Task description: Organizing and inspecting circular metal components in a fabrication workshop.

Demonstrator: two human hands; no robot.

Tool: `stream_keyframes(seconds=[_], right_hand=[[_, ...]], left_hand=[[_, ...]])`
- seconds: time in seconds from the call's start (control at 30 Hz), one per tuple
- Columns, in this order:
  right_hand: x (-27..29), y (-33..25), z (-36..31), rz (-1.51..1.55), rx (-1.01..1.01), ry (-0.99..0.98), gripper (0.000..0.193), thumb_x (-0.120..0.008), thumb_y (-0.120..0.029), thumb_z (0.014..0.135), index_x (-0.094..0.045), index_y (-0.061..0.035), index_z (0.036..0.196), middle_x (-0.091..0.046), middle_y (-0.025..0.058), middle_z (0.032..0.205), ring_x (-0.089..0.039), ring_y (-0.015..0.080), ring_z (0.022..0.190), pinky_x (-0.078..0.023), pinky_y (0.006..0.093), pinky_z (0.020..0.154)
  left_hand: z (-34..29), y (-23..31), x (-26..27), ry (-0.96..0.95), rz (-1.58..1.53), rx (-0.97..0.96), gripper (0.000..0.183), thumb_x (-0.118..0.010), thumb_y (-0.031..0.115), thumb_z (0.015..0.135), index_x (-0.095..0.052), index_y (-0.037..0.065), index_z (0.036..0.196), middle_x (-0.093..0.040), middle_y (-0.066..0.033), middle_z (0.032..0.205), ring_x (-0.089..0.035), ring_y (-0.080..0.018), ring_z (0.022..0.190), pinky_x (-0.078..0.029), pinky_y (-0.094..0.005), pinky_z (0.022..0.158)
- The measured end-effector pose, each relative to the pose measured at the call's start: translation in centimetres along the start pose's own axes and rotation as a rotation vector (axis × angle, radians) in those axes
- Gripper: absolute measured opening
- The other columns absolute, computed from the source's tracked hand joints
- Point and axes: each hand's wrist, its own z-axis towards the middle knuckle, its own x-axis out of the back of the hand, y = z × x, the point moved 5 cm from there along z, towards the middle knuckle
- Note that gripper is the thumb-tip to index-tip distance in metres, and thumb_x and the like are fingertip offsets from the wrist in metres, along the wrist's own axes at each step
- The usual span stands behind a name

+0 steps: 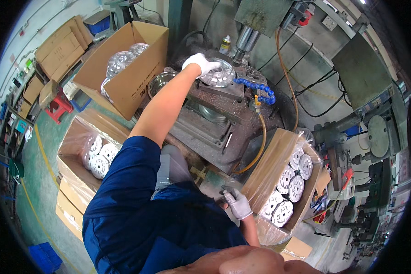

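My left hand (202, 64), in a white glove, reaches far out over the machine bed. Its fingers grip the near-left edge of a shiny round metal disc (220, 74) with cut-outs, which rests on the fixture under the machine's spindle (245, 42). A blue segmented coolant hose (256, 87) runs close to the disc's right side. My right hand (239, 204), also gloved, is low beside the right-hand carton. Its fingers are curled round something small and dark that I cannot make out. A round metal bowl-like part (160, 84) sits left of the fixture, partly behind my left forearm.
An open carton (137, 82) with shiny metal parts stands at the upper left. Plastic-lined cartons of discs stand left (77, 160) and right (260, 169). An orange hose (263, 137) loops down the machine's front. A spray can (225, 44) stands behind; a control box (363, 73) hangs at right.
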Motion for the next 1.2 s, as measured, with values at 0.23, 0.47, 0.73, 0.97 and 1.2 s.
stream_keyframes(seconds=[0.23,0.47,0.73,0.97,1.2], right_hand=[[0.0,-0.2,0.5,0.023,-0.086,-0.022,0.036,-0.058,-0.023,0.095,-0.056,0.0011,0.122,-0.065,0.0076,0.102,-0.058,0.0132,0.089,-0.047,0.0267,0.08],[0.2,0.0,1.4,-0.046,-0.008,-0.021,0.037,-0.059,-0.026,0.095,-0.057,0.0013,0.121,-0.066,0.0088,0.104,-0.059,0.0128,0.089,-0.047,0.0269,0.081],[0.4,0.7,1.2,-0.075,0.0,-0.02,0.04,-0.059,-0.028,0.094,-0.056,0.0004,0.122,-0.066,0.0119,0.104,-0.06,0.0162,0.091,-0.047,0.0292,0.084],[1.1,2.1,1.3,-0.127,0.013,0.057,0.045,-0.06,-0.034,0.093,-0.057,0.002,0.12,-0.067,0.0162,0.102,-0.062,0.0189,0.092,-0.047,0.0311,0.084],[1.4,-1.0,-0.4,-0.158,0.032,0.093,0.039,-0.06,-0.031,0.093,-0.059,0.0012,0.114,-0.067,0.015,0.097,-0.063,0.0158,0.085,-0.049,0.0296,0.076]], left_hand=[[0.0,0.1,-0.1,-0.011,-0.008,0.001,0.09,-0.063,0.069,0.07,-0.059,-0.007,0.118,-0.058,-0.0263,0.122,-0.058,-0.0353,0.113,-0.045,-0.038,0.095],[-0.3,-0.1,0.2,0.01,-0.001,0.005,0.087,-0.063,0.067,0.07,-0.06,-0.006,0.117,-0.06,-0.0251,0.119,-0.058,-0.0349,0.112,-0.045,-0.0381,0.095],[0.0,-0.2,-0.2,-0.003,0.002,0.012,0.088,-0.062,0.069,0.07,-0.061,-0.006,0.116,-0.06,-0.0259,0.118,-0.058,-0.0353,0.112,-0.045,-0.0379,0.095],[-0.1,-0.1,0.1,0.033,0.014,-0.026,0.087,-0.062,0.069,0.07,-0.062,-0.007,0.113,-0.06,-0.0268,0.117,-0.058,-0.0363,0.111,-0.045,-0.0381,0.095],[0.4,-0.2,-0.2,0.039,0.01,-0.033,0.087,-0.062,0.069,0.07,-0.062,-0.007,0.112,-0.06,-0.0273,0.116,-0.059,-0.0365,0.11,-0.046,-0.0385,0.094]])
